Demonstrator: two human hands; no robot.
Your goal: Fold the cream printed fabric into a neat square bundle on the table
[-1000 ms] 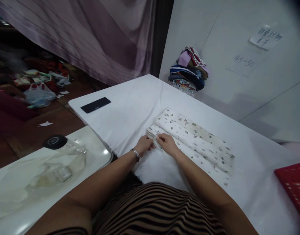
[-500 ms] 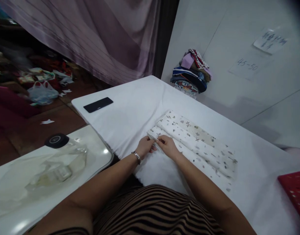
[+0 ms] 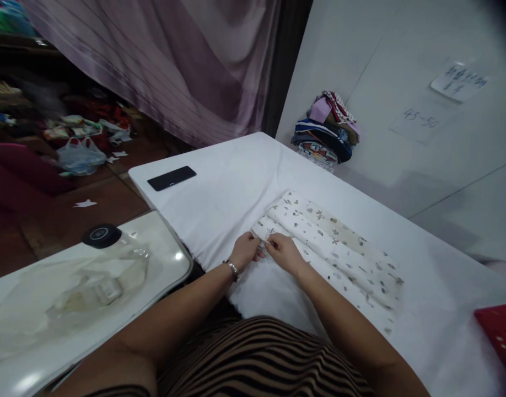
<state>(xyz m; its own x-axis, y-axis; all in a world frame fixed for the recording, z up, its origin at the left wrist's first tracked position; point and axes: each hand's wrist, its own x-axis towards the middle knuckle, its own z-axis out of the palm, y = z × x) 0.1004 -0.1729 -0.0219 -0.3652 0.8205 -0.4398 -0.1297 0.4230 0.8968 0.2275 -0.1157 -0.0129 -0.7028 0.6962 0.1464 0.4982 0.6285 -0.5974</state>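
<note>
A white cloth printed with small grey and brown motifs [image 3: 331, 245] lies in long folds on the white-covered table [image 3: 232, 176]. At its near left corner, my left hand [image 3: 245, 249] pinches the fabric's edge; a metal bracelet is on that wrist. My right hand [image 3: 284, 251] is close beside it, fingers closed on the same edge. Only a small gap separates the fingertips of the two hands. My right forearm passes over the near side of the cloth and hides part of it.
A black phone [image 3: 172, 178] lies at the table's far left. On a lower white table [image 3: 154, 231] are a black round lid [image 3: 101, 236] and clear plastic packaging [image 3: 100, 292]. Folded clothes [image 3: 325, 132] are stacked by the wall. A red basket [image 3: 499, 331] stands at the right.
The view has shifted slightly, so everything sits a little lower and to the right. Both hands stay at the cloth's corner, with the fingertips a little farther apart.
</note>
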